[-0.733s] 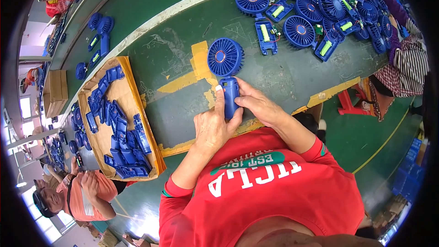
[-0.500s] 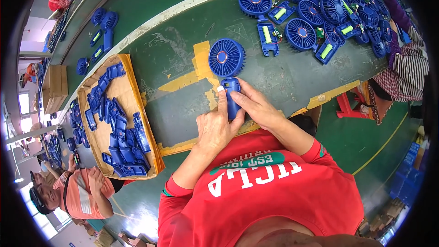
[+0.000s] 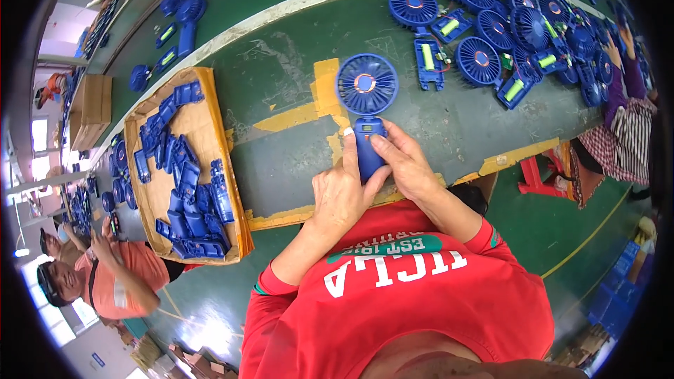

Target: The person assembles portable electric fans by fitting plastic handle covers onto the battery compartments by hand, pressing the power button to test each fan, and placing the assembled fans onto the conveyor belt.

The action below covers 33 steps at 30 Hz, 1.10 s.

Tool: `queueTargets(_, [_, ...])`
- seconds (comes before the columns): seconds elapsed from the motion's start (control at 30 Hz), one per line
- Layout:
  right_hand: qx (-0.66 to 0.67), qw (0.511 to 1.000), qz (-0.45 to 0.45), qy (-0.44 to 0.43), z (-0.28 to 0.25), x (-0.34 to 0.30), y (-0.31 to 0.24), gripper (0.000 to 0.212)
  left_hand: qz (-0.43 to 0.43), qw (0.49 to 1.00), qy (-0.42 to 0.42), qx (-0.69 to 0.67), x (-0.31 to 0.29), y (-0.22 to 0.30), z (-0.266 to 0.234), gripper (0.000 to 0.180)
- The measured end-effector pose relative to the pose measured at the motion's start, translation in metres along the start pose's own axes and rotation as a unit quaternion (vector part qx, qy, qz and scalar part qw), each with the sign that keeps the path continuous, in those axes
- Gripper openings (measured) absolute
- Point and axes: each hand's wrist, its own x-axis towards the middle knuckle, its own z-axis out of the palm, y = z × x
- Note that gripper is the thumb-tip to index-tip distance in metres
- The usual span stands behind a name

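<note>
Both hands are closed on a blue handheld fan [image 3: 366, 85], held over the near edge of the workbench with its round grille facing up. My left hand [image 3: 338, 196] grips the handle from the left, index finger stretched along its side and thumb near its lower end. From the right, my right hand [image 3: 408, 168] wraps the handle, its thumb on the front just below a small display window [image 3: 368, 128]. Fingers hide part of the handle's sides and lower end.
A shallow cardboard tray [image 3: 242, 228] of blue plastic housing parts [image 3: 184, 175] stands at left. Several fans with exposed green cells [image 3: 428, 56] are heaped at far right, beside a co-worker's arms [image 3: 634, 74]. A red stool [image 3: 535, 177] stands beyond the bench edge. More people are at left.
The fan's head has turned to face up more squarely, and its handle stands straighter. Both hands keep their hold. The whole view has shifted slightly. The co-worker's arms at right have moved.
</note>
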Motion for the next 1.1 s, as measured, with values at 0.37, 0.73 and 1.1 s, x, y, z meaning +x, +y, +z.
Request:
queueTargets(0.37, [0.016, 0.996, -0.029, -0.083, 0.002, -0.008, -0.012, 0.050, -0.085, 0.844, -0.119, -0.516, -0.005, -0.022, 0.013, 0.040])
queueTargets(0.73, [0.011, 0.996, -0.030, -0.079, 0.018, 0.001, -0.011, 0.040, -0.046, 0.926, 0.021, -0.374, -0.009, -0.018, 0.005, 0.040])
queueTargets(1.1, [-0.028, 0.986, -0.027, -0.159, 0.006, 0.006, -0.004, 0.049, -0.053, 0.953, -0.029, -0.298, -0.013, -0.019, -0.022, 0.043])
